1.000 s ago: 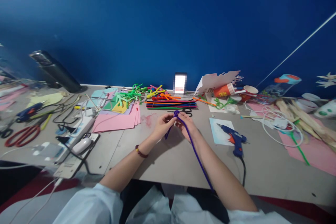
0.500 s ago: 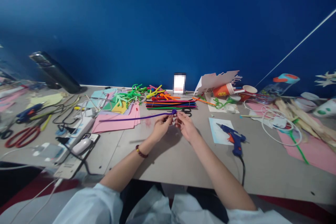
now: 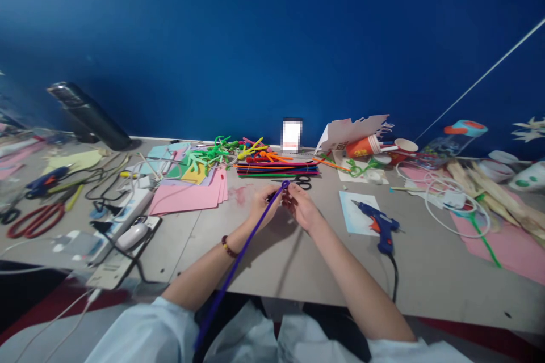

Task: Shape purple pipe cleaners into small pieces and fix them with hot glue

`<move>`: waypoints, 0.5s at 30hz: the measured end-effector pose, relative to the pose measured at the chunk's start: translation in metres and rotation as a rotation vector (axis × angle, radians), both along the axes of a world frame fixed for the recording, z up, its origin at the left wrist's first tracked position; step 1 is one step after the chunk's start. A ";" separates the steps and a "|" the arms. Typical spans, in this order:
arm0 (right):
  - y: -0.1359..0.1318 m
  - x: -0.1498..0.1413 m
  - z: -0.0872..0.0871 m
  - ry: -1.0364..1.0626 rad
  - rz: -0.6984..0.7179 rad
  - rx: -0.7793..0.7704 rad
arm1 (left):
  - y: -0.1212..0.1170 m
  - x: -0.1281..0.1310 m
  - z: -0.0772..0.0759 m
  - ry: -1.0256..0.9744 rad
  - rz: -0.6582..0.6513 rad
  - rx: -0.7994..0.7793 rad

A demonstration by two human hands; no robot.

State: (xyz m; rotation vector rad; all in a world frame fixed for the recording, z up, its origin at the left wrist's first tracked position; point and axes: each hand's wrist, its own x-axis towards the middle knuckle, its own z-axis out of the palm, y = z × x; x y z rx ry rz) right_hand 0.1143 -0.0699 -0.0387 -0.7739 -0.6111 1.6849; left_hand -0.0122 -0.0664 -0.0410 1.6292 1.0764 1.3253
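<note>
A purple pipe cleaner (image 3: 244, 252) has a small coil at its upper end, and its long straight tail slants down over my left forearm toward my body. My right hand (image 3: 301, 204) pinches the coiled end between thumb and fingers. On the other side of the coil, my left hand (image 3: 266, 204) has its fingers curled against the pipe cleaner, close to the right fingertips. Both hands are raised over the middle of the grey table (image 3: 264, 266). Behind them lies a bundle of coloured pipe cleaners (image 3: 276, 169), with black-handled scissors (image 3: 303, 183) in front of it.
A blue glue gun (image 3: 378, 224) rests on a pale card to the right. Pink paper sheets (image 3: 187, 198), a power strip (image 3: 121, 218) and a phone (image 3: 113, 266) lie to the left. Bent green pipe cleaners (image 3: 208, 153) and paper cups (image 3: 364, 146) stand toward the blue wall.
The tail of the purple pipe cleaner has swung from pointing left to pointing down toward my body. The coil at its end has turned between my fingers; both hands stay nearly in place.
</note>
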 end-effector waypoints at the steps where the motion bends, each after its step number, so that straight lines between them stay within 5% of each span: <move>1: 0.000 0.000 -0.001 -0.002 0.006 0.013 | -0.002 0.001 0.003 0.025 0.025 0.034; 5: 0.000 -0.001 -0.004 0.004 0.010 0.032 | -0.006 0.003 0.010 0.066 0.050 0.151; 15: -0.001 0.002 0.001 0.138 0.043 -0.015 | 0.000 0.000 -0.002 0.076 0.005 0.181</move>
